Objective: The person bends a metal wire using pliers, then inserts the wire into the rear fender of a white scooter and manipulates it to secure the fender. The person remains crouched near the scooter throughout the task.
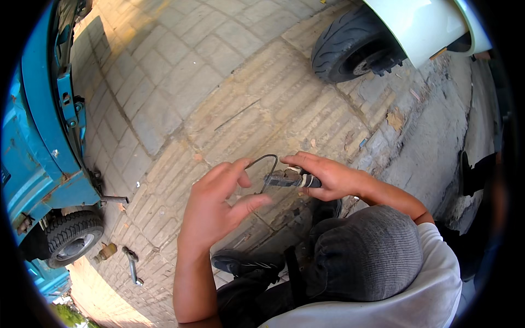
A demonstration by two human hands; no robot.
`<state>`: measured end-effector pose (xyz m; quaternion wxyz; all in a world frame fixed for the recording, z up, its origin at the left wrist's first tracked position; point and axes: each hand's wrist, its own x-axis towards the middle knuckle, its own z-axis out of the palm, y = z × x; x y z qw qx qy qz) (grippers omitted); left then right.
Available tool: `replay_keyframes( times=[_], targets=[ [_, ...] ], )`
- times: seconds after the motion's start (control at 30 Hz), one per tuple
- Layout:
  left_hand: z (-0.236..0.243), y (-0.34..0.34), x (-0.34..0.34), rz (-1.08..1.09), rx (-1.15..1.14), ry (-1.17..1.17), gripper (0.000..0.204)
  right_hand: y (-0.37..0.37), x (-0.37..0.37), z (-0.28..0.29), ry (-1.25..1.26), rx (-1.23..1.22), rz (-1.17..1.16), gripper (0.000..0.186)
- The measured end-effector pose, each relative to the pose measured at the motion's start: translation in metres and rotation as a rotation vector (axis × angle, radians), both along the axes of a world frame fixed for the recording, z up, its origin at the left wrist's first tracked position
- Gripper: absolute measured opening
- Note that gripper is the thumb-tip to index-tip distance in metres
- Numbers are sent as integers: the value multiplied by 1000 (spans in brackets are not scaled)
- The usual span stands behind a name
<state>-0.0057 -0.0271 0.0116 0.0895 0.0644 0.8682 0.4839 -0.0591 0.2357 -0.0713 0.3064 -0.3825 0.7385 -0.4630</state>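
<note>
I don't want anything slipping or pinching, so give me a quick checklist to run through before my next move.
1. Plier-like tool held: ok, its handle end is in the right hand.
2. Wire bent: ok, it curves like a hook between the hands.
3. Wire gripped by the left hand: cannot tell; its thumb is spread from the fingers near it.
4. Wire clamped in the tool's jaws: cannot tell; they meet or overlap in this view.
5. Left thumb well away from the wire's lower end: not ok, the tip is close by.
6. Ground free of loose tools: not ok, a wrench-like bar lies near the blue vehicle.
</note>
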Motion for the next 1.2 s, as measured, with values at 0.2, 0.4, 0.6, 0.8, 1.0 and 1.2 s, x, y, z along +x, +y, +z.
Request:
replay_keyframes(
  times=[0.2, 0.4, 0.6, 0.8, 1.0, 1.2],
  targets=[
    [1, 0, 0, 8, 16, -8, 60, -4, 1, 10, -15, 36, 58, 72],
    [2, -1, 0, 3, 30, 6, 60, -5, 2, 8, -36, 24, 68, 66],
    [3, 3, 0, -22, 42, 8, 60, -3, 5, -2, -36, -18, 75, 66],
    [1, 3, 1, -24, 38, 3, 60, -7, 5, 8, -82, 29, 34, 66],
    [1, 1, 0, -28, 48, -3, 60, -5, 7, 2, -20, 6, 22, 58],
    [-3, 7, -1, 21, 0, 18, 59, -5, 13, -5, 11, 11, -72, 47]
  ],
)
